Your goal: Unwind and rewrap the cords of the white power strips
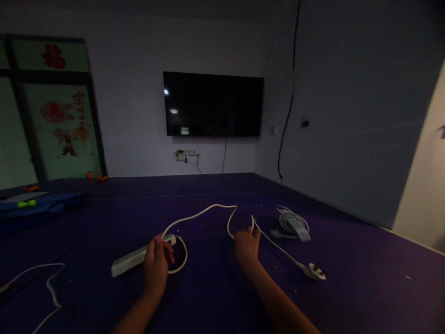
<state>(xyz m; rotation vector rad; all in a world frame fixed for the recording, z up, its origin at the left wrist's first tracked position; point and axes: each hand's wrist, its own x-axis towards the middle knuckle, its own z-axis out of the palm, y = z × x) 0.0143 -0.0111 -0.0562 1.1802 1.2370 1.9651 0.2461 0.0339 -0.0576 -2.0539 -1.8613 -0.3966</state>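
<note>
At the far left a crumpled blue cloth bundle (pixel 41 208) lies on the broad dark purple surface (pixel 347 278). Nearer the front edge a thin loose white cord (pixel 50 285) snakes across it. Further in, the left hand (pixel 156 265) curls its fingers down over the cable end of a long white plastic power strip (pixel 130 262), which lies flat and slanted on the purple. From that end a round white cable (pixel 205 211) loops out toward the back wall, where a black flat television (pixel 213 104) hangs. It then bends back to the right hand (pixel 247 247). That hand's fingers seem pressed together around the cable, though the dim light makes the pinch hard to read. Beyond the hand the cable runs on to a white three-pin plug (pixel 315 272) lying on the surface. Just behind it, a coiled white extension lead (pixel 294 223) rests apart from both hands.
</note>
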